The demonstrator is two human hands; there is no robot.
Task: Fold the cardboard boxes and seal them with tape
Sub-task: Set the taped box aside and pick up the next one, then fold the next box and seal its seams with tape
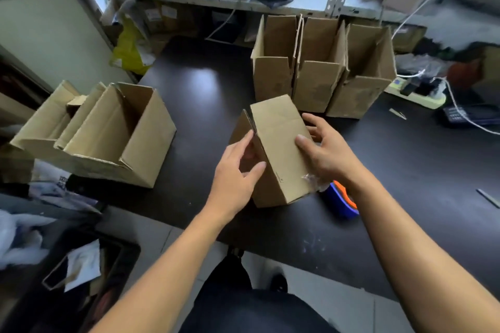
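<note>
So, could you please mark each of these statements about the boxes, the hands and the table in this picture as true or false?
1. Both hands touch the box in the middle. True: the left hand is on the side of the box and the right hand on its top face.
2. Three open boxes stand in a row behind it. True: the three open boxes stand side by side with flaps up.
3. The tape dispenser lies on top of the held box. False: the blue and orange tape dispenser lies on the dark table, beside the box.
4. The large box at the left is sealed shut. False: the large box is open.
</note>
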